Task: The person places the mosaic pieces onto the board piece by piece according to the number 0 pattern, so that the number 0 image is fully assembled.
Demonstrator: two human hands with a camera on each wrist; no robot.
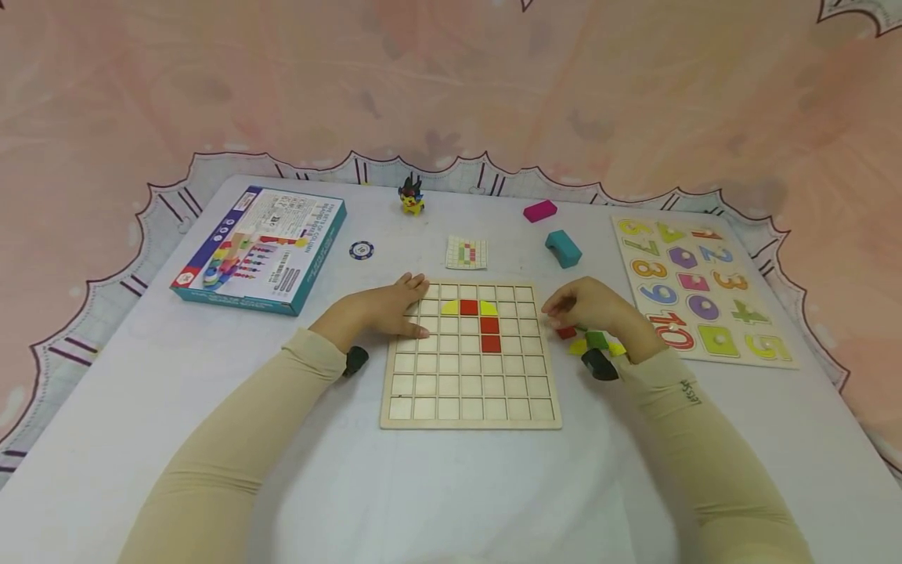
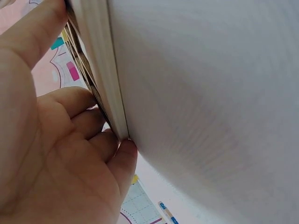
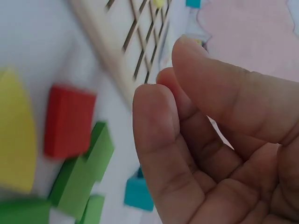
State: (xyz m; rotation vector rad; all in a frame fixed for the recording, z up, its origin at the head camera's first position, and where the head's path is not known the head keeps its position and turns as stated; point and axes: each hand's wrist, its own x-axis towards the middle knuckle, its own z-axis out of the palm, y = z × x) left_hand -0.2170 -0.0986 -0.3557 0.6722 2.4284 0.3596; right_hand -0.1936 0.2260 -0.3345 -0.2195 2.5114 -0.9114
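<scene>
A wooden grid board (image 1: 426, 384) lies flat on the white table, with several red squares (image 1: 490, 324) and two yellow curved pieces (image 1: 451, 308) set in its upper cells. My left hand (image 1: 391, 305) rests on the board's left edge, fingers spread; the left wrist view shows its fingertips against the rim. Beside the right edge, my right hand (image 1: 599, 307) hovers over loose pieces, its fingers loosely bent. Nothing shows between thumb and fingers in the right wrist view. Near them lie a red block (image 3: 70, 122), a yellow curved piece (image 3: 14, 130) and green blocks (image 3: 77, 184).
A small pattern card (image 1: 467, 253) lies behind the board. Farther back are a toy figure (image 1: 412, 197), a poker chip (image 1: 362, 251), a magenta block (image 1: 540, 211) and a teal block (image 1: 564, 249). A boxed toy (image 1: 264, 247) lies left, a number puzzle (image 1: 757, 345) right.
</scene>
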